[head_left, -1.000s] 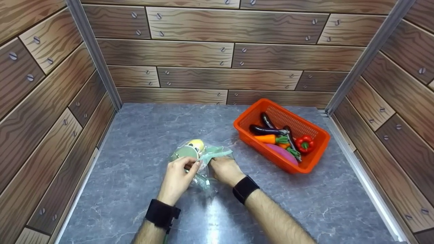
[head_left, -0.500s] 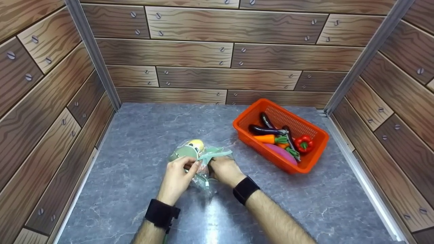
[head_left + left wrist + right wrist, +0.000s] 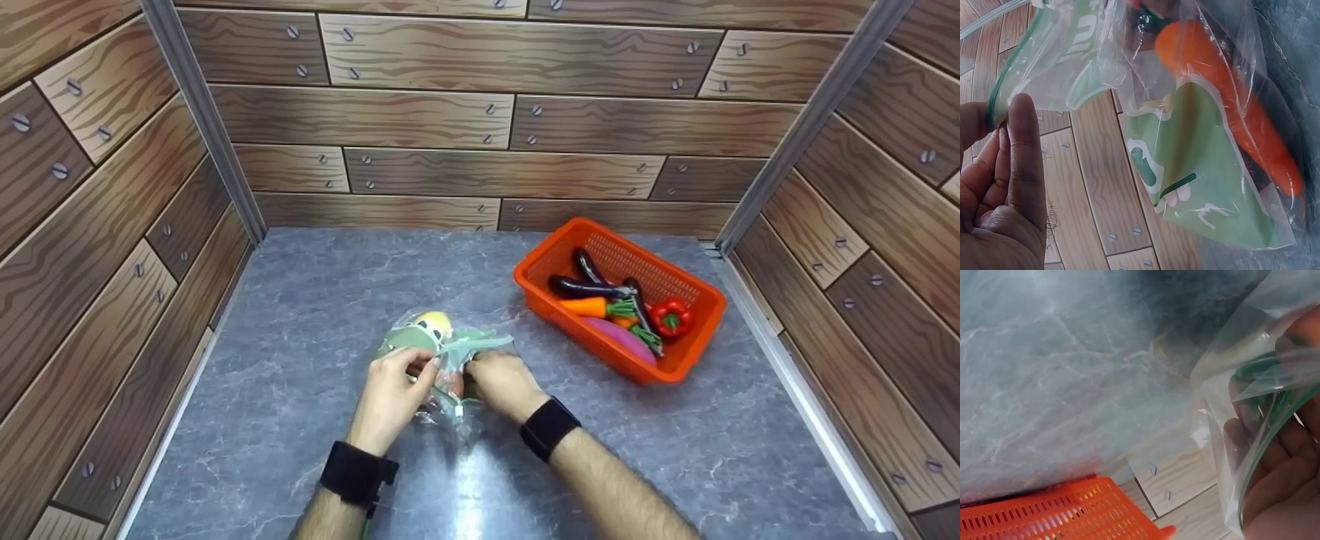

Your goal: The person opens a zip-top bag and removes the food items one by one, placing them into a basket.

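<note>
A clear zip bag [image 3: 1202,163] with green print bulges on the table between the hands. My left hand [image 3: 397,382] pinches its green zip edge [image 3: 995,101] between thumb and fingers, keeping the mouth apart. My right hand [image 3: 502,382] reaches inside through that mouth. In the right wrist view its fingers [image 3: 1286,444] curl about the green leafy top [image 3: 1261,374] of a carrot, seen through the plastic. The carrot's orange body [image 3: 1258,135] slants down inside the bag in the left wrist view. A yellow rounded shape [image 3: 435,322] shows at the bag's far end.
An orange plastic basket [image 3: 544,274] stands to the right. In it lie several dark eggplants [image 3: 585,288], carrots [image 3: 585,307], a pink-purple vegetable [image 3: 619,339] and a red bell pepper [image 3: 671,316]. Wood-patterned walls [image 3: 420,120] enclose the grey marbled table [image 3: 322,277].
My right hand has shifted slightly down and right within the bag's mouth, and more orange shows through the plastic. My left hand keeps its pinch in the same place.
</note>
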### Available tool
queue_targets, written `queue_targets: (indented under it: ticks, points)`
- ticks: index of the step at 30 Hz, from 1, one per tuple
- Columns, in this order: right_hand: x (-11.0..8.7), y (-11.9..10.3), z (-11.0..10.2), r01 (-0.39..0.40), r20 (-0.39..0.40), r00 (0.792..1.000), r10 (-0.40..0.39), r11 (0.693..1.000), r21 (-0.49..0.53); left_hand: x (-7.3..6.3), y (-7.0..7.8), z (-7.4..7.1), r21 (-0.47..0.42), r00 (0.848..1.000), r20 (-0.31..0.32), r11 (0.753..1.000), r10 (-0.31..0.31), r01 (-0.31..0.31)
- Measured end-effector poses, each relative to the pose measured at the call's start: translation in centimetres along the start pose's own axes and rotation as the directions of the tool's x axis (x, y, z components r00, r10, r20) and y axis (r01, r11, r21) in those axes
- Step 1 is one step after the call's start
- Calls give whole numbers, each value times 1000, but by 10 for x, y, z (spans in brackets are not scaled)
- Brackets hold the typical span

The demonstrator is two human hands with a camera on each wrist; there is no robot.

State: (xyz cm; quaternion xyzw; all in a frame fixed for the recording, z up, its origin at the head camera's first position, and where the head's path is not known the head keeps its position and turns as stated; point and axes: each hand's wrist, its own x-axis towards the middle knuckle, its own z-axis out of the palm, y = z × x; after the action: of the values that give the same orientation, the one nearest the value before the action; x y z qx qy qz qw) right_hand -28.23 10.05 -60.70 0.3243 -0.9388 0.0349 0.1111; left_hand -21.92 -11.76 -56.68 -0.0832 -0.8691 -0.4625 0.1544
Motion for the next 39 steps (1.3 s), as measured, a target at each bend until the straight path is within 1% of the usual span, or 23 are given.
queue_targets:
  ticks: [3,9,16,19,22,26,29,32,39]
  points:
    - [1,0,-8,-17,-18,1000,17,1000,-2,0,0,0,-4,1000,-3,1000,-1,1]
    - [1,3,-19,-19,-54,998,20,1000,7,0,0,-1,-8,1000,-10,1000,9,-9]
    - [-2,6,-29,-5,-84,996,4,1000,-10,0,2,-2,-16,1000,5,1000,-18,18]
    - [-4,7,-33,-4,-94,996,1,1000,-27,0,2,-2,-12,1000,2,1000,-13,13]
    - [-6,10,-38,-5,-102,995,3,1000,-23,0,1,-3,-13,1000,-4,1000,-2,2]
    - [-11,14,-44,10,-135,991,-11,1000,-6,1,3,-3,-10,1000,-3,1000,-11,11]
    - [-15,17,-47,29,-172,985,-30,1000,-11,1,4,-4,-8,1000,3,1000,-25,25]
    - [-18,19,-51,42,-199,979,-46,999,-22,1,4,-4,-10,1000,7,1000,-21,21]
    - [-24,28,-59,43,-213,975,-56,997,-68,2,5,-3,-10,1000,8,1000,-16,16]
